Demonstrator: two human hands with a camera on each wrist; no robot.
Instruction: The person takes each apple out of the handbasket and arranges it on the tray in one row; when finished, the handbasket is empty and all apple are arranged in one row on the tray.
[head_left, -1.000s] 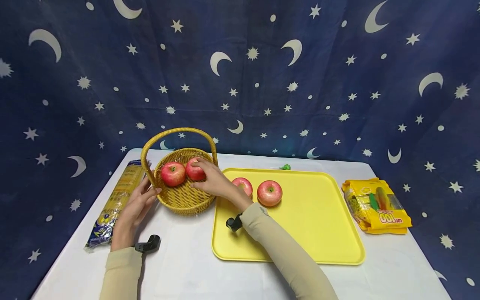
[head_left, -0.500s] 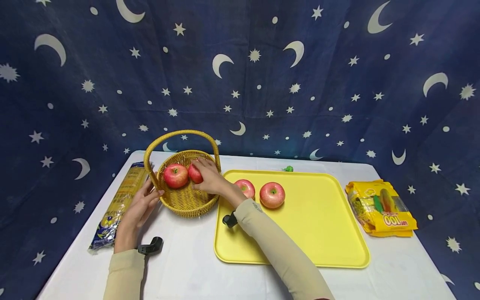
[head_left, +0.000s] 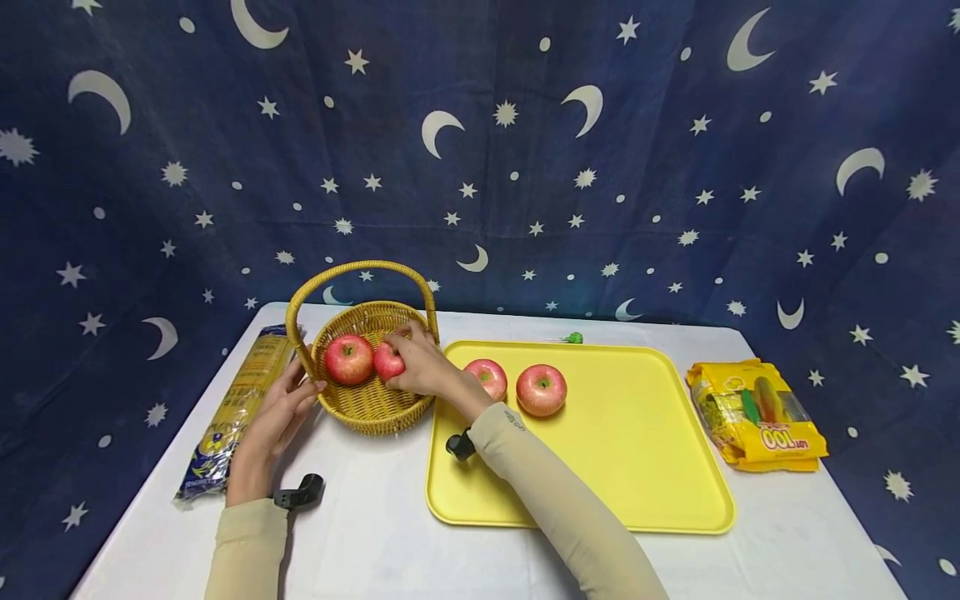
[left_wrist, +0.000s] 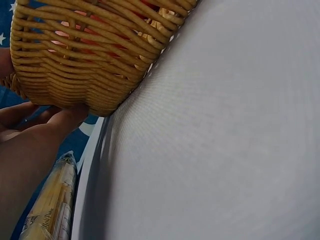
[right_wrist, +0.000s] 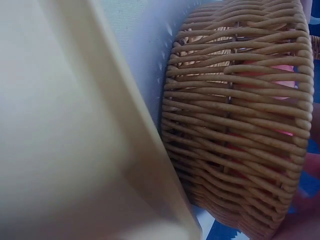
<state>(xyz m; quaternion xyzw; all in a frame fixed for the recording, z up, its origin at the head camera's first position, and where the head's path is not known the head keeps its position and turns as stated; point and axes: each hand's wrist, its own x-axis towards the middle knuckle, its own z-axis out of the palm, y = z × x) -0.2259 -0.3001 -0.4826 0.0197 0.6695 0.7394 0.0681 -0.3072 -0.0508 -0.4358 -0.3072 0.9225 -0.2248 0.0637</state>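
A wicker basket (head_left: 378,412) with a tall arched handle stands at the left of the table. My left hand (head_left: 277,417) holds its left side, thumb near the rim; in the left wrist view, fingers (left_wrist: 70,117) touch the outer weave. Inside the basket lies one red apple (head_left: 349,360). Just right of it, my right hand (head_left: 422,364) reaches over the rim and grips a second apple (head_left: 387,362), partly covered by the fingers. Through the weave in the right wrist view, red patches of apple show.
A yellow tray (head_left: 600,467) beside the basket bears two more apples (head_left: 542,390). A spaghetti packet (head_left: 240,408) lies at the left edge, a yellow snack bag (head_left: 756,417) at the right. A small green object (head_left: 573,337) sits behind the tray.
The gripped apple has come slightly nearer and lower in the basket, together with my right hand. My left hand keeps its place on the basket. The head view has shifted a little.
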